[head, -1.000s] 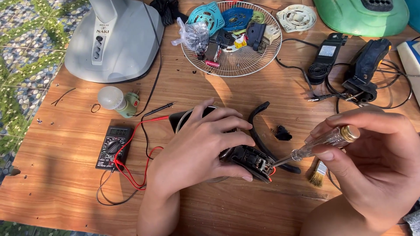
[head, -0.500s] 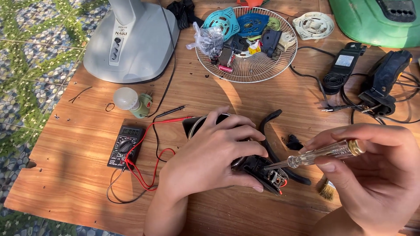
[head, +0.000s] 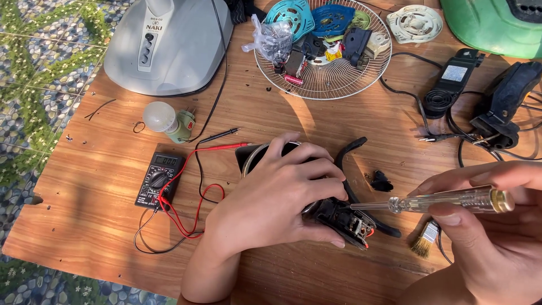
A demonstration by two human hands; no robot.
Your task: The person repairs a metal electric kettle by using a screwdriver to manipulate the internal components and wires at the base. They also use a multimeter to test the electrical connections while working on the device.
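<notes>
A: What did the left hand [head: 276, 197] hold?

B: It lay over a black device [head: 333, 212] near the middle of the wooden tabletop [head: 101, 226]. The fingers [head: 316, 169] were curled closed around the body and pressed it down. One end, with small wires and metal parts, showed past the thumb.

A: And the right hand [head: 497, 226]?

B: It held a screwdriver [head: 435, 201] with a clear handle and a brass cap. The fingers were closed on the handle, thumb below and other fingers above. The shaft lay almost level and the tip touched the open end of the black device.

A: What was near them?

B: A small brush [head: 423, 240] lay just beside the device, under the screwdriver. A small black part [head: 382, 182] lay a little behind it. To the left was a black multimeter [head: 157, 179] with red and black leads [head: 192, 186], and behind it a light bulb [head: 166, 120].

A: And farther back?

B: A grey fan base [head: 169, 45] stood at the far left. A round wire grille [head: 327, 73] lay next to it and carried loose parts, blue and black, and a clear plastic bag. A black adapter [head: 451, 82] with cables was at the right, well apart from the hands.
</notes>
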